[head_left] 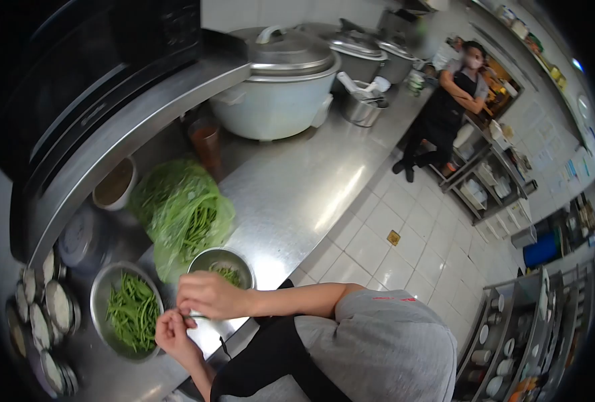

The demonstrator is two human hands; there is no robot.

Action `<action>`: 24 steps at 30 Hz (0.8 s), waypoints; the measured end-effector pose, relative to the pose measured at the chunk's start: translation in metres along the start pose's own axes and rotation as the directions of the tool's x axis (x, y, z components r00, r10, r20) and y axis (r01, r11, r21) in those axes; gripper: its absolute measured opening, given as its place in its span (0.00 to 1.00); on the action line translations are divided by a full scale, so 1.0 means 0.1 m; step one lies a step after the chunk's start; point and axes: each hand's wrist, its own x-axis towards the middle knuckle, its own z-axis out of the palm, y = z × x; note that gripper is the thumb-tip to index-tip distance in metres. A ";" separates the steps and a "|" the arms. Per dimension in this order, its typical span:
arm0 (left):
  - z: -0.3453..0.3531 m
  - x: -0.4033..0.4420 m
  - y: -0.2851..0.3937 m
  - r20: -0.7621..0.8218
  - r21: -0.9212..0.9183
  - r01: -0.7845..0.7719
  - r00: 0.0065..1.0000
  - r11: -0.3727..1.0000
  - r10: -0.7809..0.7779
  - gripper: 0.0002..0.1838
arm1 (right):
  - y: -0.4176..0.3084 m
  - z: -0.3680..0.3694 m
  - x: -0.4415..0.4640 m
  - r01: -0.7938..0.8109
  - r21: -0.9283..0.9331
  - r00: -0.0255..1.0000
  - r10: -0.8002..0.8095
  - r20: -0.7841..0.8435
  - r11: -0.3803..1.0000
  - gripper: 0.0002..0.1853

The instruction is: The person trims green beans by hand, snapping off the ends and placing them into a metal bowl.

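Note:
My left hand (175, 335) and my right hand (212, 295) meet over the steel counter, both with fingers pinched together. Something small and dark shows between the fingertips, too small to name. Beside my left hand is a steel bowl (96, 315) of green beans (133, 309). Just behind my right hand stands a smaller steel bowl (245, 262) with short green bits (229, 273) in it, partly covered by the hand. A green plastic bag (170, 194) with more green beans inside lies beyond the bowls.
A large rice cooker (271, 100) and other lidded pots line the back of the counter (277, 201). Stacked round containers (59, 308) sit at left under a metal shelf edge (137, 127). Another person (458, 94) stands across the tiled floor with arms folded.

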 end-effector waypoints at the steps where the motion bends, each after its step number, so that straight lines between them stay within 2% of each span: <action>1: -0.08 0.05 -0.05 -0.095 -0.031 0.002 0.996 1.000 -0.005 0.06 | 0.00 0.05 -0.03 -0.041 0.012 0.996 0.042 -0.073 0.999 0.06; 2: -0.17 0.10 -0.06 -0.116 -0.176 0.103 0.985 0.979 -0.125 0.12 | 0.08 0.05 -0.06 0.038 -0.027 0.995 -0.041 -0.091 0.999 0.05; 3: -0.19 0.16 -0.05 -0.219 -0.313 0.162 0.946 0.936 -0.238 0.15 | 0.16 0.03 -0.10 0.081 -0.159 0.996 -0.086 -0.022 0.984 0.04; 4: -0.21 0.19 -0.06 -0.229 -0.420 0.150 0.937 0.895 -0.264 0.18 | 0.32 0.07 -0.21 0.104 -0.265 0.994 -0.095 0.047 0.959 0.03; 5: -0.26 0.21 -0.08 -0.148 -0.519 0.134 0.959 0.844 -0.243 0.17 | 0.33 0.02 -0.19 0.115 -0.368 0.990 -0.077 0.118 0.923 0.03; 6: -0.26 0.25 -0.08 -0.140 -0.543 0.114 0.965 0.832 -0.223 0.14 | 0.41 -0.02 -0.19 0.009 -0.363 0.983 0.058 0.172 0.932 0.02; 7: -0.28 0.27 -0.07 -0.108 -0.579 0.108 0.972 0.808 -0.208 0.13 | 0.50 -0.05 -0.21 -0.002 -0.292 0.986 0.051 0.160 0.957 0.05; 8: -0.26 0.26 -0.04 -0.133 -0.569 0.097 0.969 0.817 -0.207 0.11 | 0.44 -0.14 -0.19 -0.050 -0.277 0.966 0.117 0.230 0.960 0.08; 9: -0.23 0.23 0.01 -0.159 -0.536 0.072 0.970 0.841 -0.185 0.11 | 0.38 -0.12 -0.13 -0.016 -0.241 0.962 0.081 0.260 0.970 0.08; 10: -0.20 0.21 0.05 -0.166 -0.516 0.066 0.971 0.854 -0.175 0.11 | 0.31 -0.11 -0.11 -0.202 -0.040 0.952 0.206 0.225 0.979 0.09; 11: -0.16 0.15 0.06 -0.152 -0.496 0.078 0.973 0.865 -0.175 0.11 | 0.24 -0.13 -0.14 -0.383 0.155 0.914 0.349 0.209 0.911 0.10; 15: 0.03 0.15 0.05 -0.092 -0.451 0.092 0.985 0.888 -0.148 0.11 | 0.11 -0.16 0.00 -0.381 0.352 0.925 0.356 0.135 0.855 0.14; 17: 0.11 0.15 0.04 -0.065 -0.432 0.104 0.987 0.896 -0.146 0.11 | 0.16 -0.29 0.00 -0.328 0.267 0.945 0.311 0.104 0.906 0.11; 19: 0.18 0.16 0.00 -0.034 -0.388 0.109 0.991 0.915 -0.132 0.11 | 0.17 -0.44 0.01 -0.250 0.143 0.960 0.226 0.165 0.958 0.06; 21: 0.26 0.15 -0.05 -0.016 -0.386 0.126 0.989 0.914 -0.144 0.10 | 0.17 -0.53 -0.06 -0.223 0.161 0.972 0.206 0.117 0.961 0.04; 24: 0.31 0.09 -0.15 0.120 -0.360 0.274 0.962 0.892 -0.247 0.09 | 0.19 -0.71 -0.25 -0.262 0.035 0.933 0.244 0.266 0.964 0.06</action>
